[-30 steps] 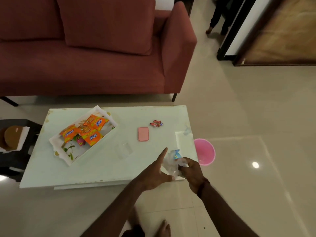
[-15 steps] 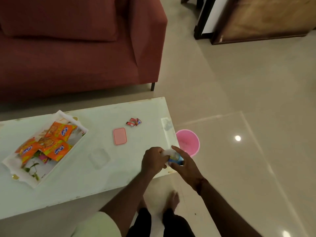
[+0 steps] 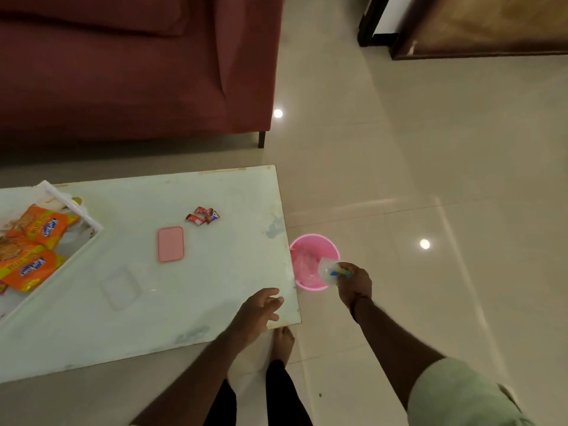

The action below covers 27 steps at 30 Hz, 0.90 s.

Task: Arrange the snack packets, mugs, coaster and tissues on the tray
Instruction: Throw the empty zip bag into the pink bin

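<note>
A white tray (image 3: 89, 221) at the table's left edge holds several orange snack packets (image 3: 43, 227). A pink coaster (image 3: 171, 244) lies flat mid-table, with small red wrappers (image 3: 203, 215) just beyond it. My right hand (image 3: 355, 282) is off the table's right side, over a pink bin (image 3: 307, 262), shut on a crumpled clear plastic wrapper (image 3: 330, 270) with blue and yellow print. My left hand (image 3: 256, 313) hovers at the table's near right corner, fingers apart, holding nothing.
The pale green table (image 3: 199, 287) ends at its right edge beside the bin. A red sofa (image 3: 138, 66) stands behind the table. Shiny tiled floor (image 3: 430, 179) spreads to the right. A faint clear square item (image 3: 121, 287) lies on the table. My bare feet (image 3: 282, 342) stand below.
My right hand carried the crumpled wrapper off the table's corner to above the pink bin. My left hand let go of it and opened. The view swung right.
</note>
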Available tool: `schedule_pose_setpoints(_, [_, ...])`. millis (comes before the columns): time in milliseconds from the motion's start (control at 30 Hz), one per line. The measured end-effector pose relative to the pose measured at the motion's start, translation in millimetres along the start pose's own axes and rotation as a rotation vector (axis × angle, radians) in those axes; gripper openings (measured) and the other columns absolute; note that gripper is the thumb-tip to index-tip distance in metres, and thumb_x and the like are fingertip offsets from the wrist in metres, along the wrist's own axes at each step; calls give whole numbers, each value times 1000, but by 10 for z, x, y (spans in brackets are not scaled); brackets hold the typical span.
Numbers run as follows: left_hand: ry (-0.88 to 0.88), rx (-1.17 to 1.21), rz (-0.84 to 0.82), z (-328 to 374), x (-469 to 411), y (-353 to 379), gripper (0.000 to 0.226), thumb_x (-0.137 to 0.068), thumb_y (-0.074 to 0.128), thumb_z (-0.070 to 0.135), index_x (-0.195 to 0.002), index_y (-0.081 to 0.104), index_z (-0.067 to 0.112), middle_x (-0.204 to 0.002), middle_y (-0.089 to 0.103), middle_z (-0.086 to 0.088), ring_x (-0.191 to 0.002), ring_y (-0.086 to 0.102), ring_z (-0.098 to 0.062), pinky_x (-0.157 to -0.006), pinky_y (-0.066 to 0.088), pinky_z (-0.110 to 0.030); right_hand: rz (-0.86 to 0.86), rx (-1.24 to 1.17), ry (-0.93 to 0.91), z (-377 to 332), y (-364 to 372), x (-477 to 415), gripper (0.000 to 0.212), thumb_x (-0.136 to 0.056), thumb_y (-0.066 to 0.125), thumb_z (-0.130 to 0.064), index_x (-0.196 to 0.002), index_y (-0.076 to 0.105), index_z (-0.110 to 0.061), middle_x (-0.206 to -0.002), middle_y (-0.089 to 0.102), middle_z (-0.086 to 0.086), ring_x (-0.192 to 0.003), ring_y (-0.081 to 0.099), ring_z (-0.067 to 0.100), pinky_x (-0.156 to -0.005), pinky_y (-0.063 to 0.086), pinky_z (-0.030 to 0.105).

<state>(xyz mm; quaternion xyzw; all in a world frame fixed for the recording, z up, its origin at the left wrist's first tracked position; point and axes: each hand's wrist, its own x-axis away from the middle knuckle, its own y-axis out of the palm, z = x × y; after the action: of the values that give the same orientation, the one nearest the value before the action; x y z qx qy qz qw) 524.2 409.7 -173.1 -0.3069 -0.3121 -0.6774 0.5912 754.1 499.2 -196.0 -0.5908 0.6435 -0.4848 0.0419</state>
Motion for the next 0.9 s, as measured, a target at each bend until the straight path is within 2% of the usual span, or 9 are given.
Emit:
schedule_pose_setpoints(100, [0,-32,57,-165,-94,83,23,-96,57,35,-118,57,31,-116,65,3,-85,72,-10,-70,50,-25,-60,58,-13,58,104,-365,42,-85,51,3,-121,69,-8,-123,67,19,-111,63,34,-93,51,33])
schedule_pose_setpoints(233, [-23,-72,119,-365,-149,97,24,-96,57,32,-119,61,27,-112,66,5,-84,71,-10,-68,48,-21,-115,86,14,135,276,-711,43,-87,50,0,-125,67,-12,-128,64,17,-116,60,34,-97,50,35])
schedule_pose_setpoints(433, [-83,-46,197,-555,-185,-17,21,-96,57,27,-116,63,25,-109,68,1,-85,71,-17,-66,45,-28,-182,95,63,246,458,-953,41,-90,55,-7,-128,65,-19,-131,62,15,-117,59,34,-97,50,35])
schedule_pose_setpoints(600, [-122,-24,222,-619,-197,-89,19,-96,58,27,-114,64,27,-108,68,1,-84,71,-15,-64,46,-29,-277,50,114,294,520,-1085,50,-95,56,-15,-143,49,-25,-136,55,15,-112,60,37,-93,54,49])
schedule_pose_setpoints(667, [-121,-19,227,-607,-206,-82,18,-96,58,27,-113,64,28,-109,68,1,-83,71,-15,-61,44,-27,-342,68,133,307,531,-1123,56,-97,53,-18,-150,38,-29,-132,49,14,-104,57,34,-86,55,42])
schedule_pose_setpoints(733, [-113,-14,228,-576,-221,-59,19,-96,58,27,-114,64,27,-110,68,1,-83,71,-14,-60,44,-26,-378,98,126,345,543,-1149,57,-97,51,-20,-151,35,-28,-121,46,12,-93,44,24,-70,47,32])
schedule_pose_setpoints(800, [-104,-28,228,-536,-239,-19,21,-96,58,28,-116,64,26,-109,68,3,-83,71,-12,-61,45,-25,-381,107,118,366,534,-1151,56,-97,52,-19,-151,37,-26,-131,48,14,-92,41,22,-61,41,25])
schedule_pose_setpoints(867, [-97,-22,230,-495,-242,19,21,-96,58,29,-116,63,25,-109,68,5,-83,71,-12,-61,45,-23,-372,132,96,365,513,-1123,56,-97,53,-19,-150,37,-23,-146,42,18,-103,52,26,-70,51,32])
schedule_pose_setpoints(900, [-94,-14,226,-474,-246,37,22,-96,58,30,-116,63,26,-109,68,5,-84,70,-12,-61,46,-23,-375,156,81,363,501,-1105,56,-98,54,-20,-151,36,-22,-149,39,18,-114,54,31,-84,54,39])
